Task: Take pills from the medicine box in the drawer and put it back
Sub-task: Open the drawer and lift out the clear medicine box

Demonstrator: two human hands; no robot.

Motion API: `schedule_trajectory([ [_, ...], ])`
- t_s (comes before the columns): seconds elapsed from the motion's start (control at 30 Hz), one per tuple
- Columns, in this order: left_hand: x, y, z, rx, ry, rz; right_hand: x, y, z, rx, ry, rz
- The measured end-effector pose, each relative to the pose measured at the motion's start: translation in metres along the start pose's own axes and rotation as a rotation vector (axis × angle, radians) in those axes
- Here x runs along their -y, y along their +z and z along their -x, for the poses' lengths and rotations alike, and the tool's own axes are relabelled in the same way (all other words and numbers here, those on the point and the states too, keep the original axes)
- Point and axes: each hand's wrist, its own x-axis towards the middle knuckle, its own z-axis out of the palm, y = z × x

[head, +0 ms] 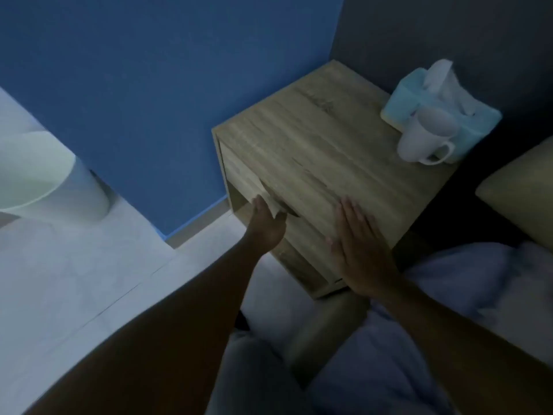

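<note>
A wooden nightstand (pixel 323 151) stands in the corner by the blue wall. Its drawer front (pixel 242 178) faces left and looks closed. My left hand (pixel 266 226) reaches under the top edge, fingers curled at the drawer's handle notch, so it seems to grip the drawer front. My right hand (pixel 356 244) lies flat and open on the near edge of the nightstand top, palm down, holding nothing. The medicine box is not visible; the drawer's inside is hidden.
A white mug (pixel 425 139) and a light-blue tissue box (pixel 419 100) stand at the back right of the top. A pale bin (pixel 39 175) stands on the floor at left. A pillow (pixel 520 187) and bedding (pixel 434 295) lie at right.
</note>
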Motion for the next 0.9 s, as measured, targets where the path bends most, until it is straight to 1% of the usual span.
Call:
schedule_trajectory([
  [0.07, 0.000, 0.009, -0.009, -0.070, 0.039, 0.102, -0.001, 0.000, -0.002, -0.029, 0.010, 0.015],
  [0.17, 0.002, 0.020, -0.021, -0.133, 0.065, 0.270, -0.002, 0.008, -0.002, -0.063, 0.010, 0.063],
  [0.33, 0.021, 0.033, -0.030, -0.143, 0.080, 0.412, -0.003, 0.011, -0.005, -0.103, 0.011, 0.093],
  [0.47, 0.017, 0.034, -0.031, -0.138, 0.094, 0.444, -0.003, 0.010, -0.004, -0.101, 0.007, 0.095],
  [0.6, 0.013, 0.029, -0.024, -0.124, 0.099, 0.425, -0.002, 0.007, -0.006, -0.055, 0.014, 0.107],
  [0.7, 0.021, 0.021, -0.014, -0.125, 0.089, 0.418, -0.002, 0.003, -0.007, -0.017, 0.011, 0.087],
  [0.9, 0.051, -0.009, 0.011, -0.070, 0.030, 0.426, -0.003, -0.004, -0.010, 0.083, -0.009, 0.034],
])
